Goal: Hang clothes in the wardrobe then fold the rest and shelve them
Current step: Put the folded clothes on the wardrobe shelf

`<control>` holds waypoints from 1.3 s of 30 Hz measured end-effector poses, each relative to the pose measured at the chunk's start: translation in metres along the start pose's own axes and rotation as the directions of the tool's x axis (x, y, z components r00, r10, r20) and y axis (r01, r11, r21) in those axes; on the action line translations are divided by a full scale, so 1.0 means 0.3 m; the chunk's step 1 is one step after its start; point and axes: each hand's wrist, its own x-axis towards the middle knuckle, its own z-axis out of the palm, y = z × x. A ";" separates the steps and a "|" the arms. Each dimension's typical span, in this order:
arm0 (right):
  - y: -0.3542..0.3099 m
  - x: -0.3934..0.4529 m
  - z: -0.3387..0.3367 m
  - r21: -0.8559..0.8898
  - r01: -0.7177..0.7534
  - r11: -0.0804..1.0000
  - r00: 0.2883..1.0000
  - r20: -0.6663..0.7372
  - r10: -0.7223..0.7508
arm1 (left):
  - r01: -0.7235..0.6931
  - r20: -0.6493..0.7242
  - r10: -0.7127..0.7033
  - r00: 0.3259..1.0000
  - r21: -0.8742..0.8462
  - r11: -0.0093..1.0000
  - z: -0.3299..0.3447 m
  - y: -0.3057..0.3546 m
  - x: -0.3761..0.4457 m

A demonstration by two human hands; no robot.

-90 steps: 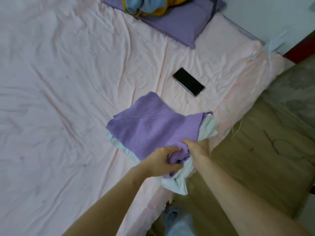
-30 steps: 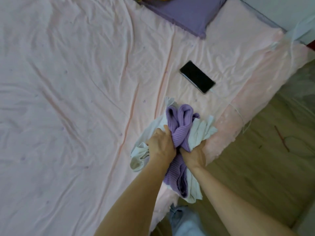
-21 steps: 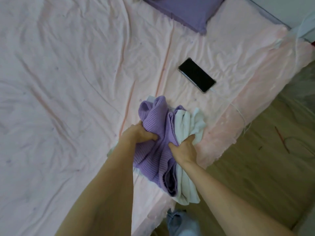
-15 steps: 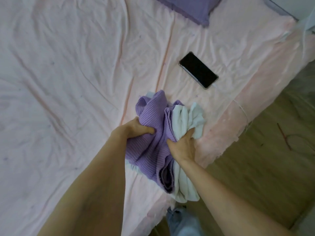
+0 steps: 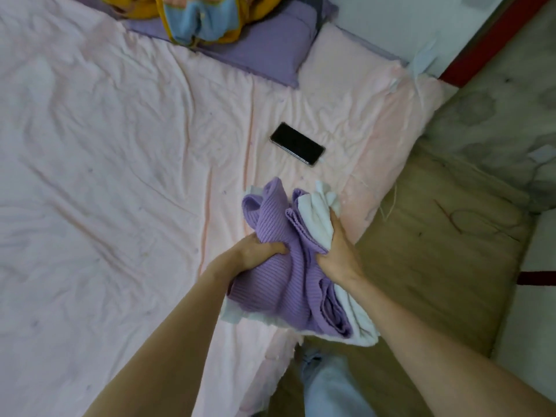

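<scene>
A folded purple ribbed sweater (image 5: 279, 266) lies stacked with a white garment (image 5: 319, 218) in a bundle lifted off the bed's right edge. My left hand (image 5: 255, 251) grips the bundle's left side, thumb on top of the purple knit. My right hand (image 5: 338, 254) grips the right side, its fingers curled under the white cloth. The white garment hangs below the purple one near my legs.
The pink bed sheet (image 5: 120, 176) spreads to the left. A black phone (image 5: 297, 143) lies on it beyond the bundle. A purple pillow (image 5: 264, 52) with a yellow and blue cloth pile (image 5: 201, 19) sits at the head. Wooden floor (image 5: 421, 251) lies to the right.
The flat folded stack was gathered up and lifted off the sheet by both hands. In the last half second the view tilted up, and the pillow and cloth pile came into sight.
</scene>
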 end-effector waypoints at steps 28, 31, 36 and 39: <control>0.291 -1.533 0.500 0.447 -0.228 0.865 0.851 -0.341 0.400 | -0.229 0.068 0.337 0.939 0.853 0.468 0.608 -0.566 -1.085; 0.364 -1.697 0.608 0.401 -0.295 0.867 0.865 -0.274 0.421 | -0.227 0.090 0.303 0.949 0.861 0.455 0.690 -0.722 -1.203; 0.470 -2.015 0.726 0.420 -0.393 0.818 0.820 -0.241 0.519 | -0.310 0.232 0.235 0.944 0.868 0.387 0.841 -0.906 -1.362; 0.551 -2.157 0.744 0.485 -0.428 0.763 0.763 -0.259 0.593 | -0.374 0.318 0.212 0.924 0.865 0.334 0.969 -0.956 -1.416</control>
